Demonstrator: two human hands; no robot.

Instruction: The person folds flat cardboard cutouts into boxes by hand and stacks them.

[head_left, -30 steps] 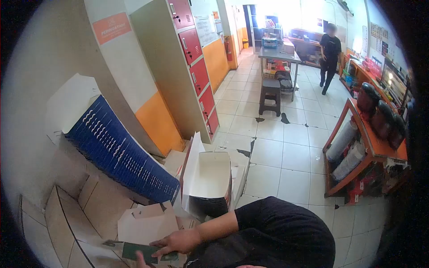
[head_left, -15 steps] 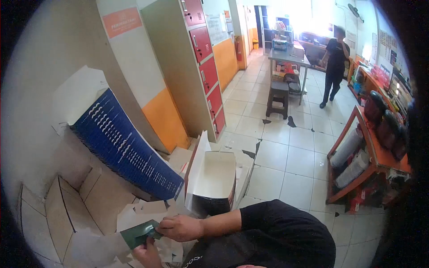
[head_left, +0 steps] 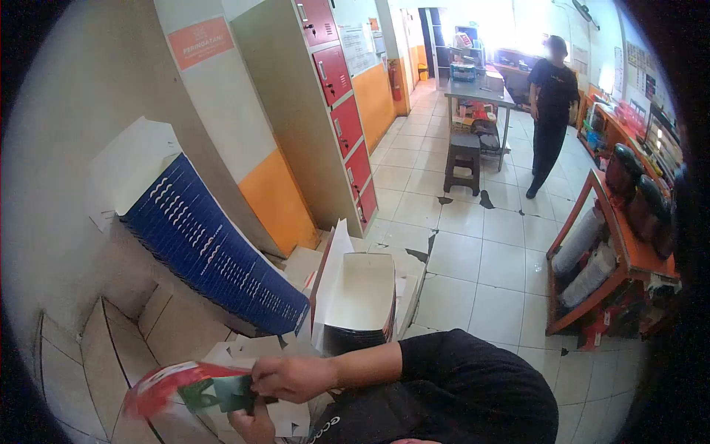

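My right hand reaches in from the right, its fingers pinched on a glossy dark-green flat piece. Below it, my left hand grips the lower edge of this piece with the thumb on top. A blurred red-and-white sheet extends left from the green piece; whether the two are joined I cannot tell. White cut card sheets lie beneath my hands. Just beyond my right forearm stands an open-topped stack of nested white cartons.
A tall leaning stack of blue printed cartons is on the left, beside tiled steps. Red-doored lockers stand behind. A person in black is near a metal table and a stool. An orange rack is at right.
A red-and-white sheet now shows left of the green piece, where a pale blur was before. Both hands keep their grip. The person in black has lowered a raised arm and appears closer.
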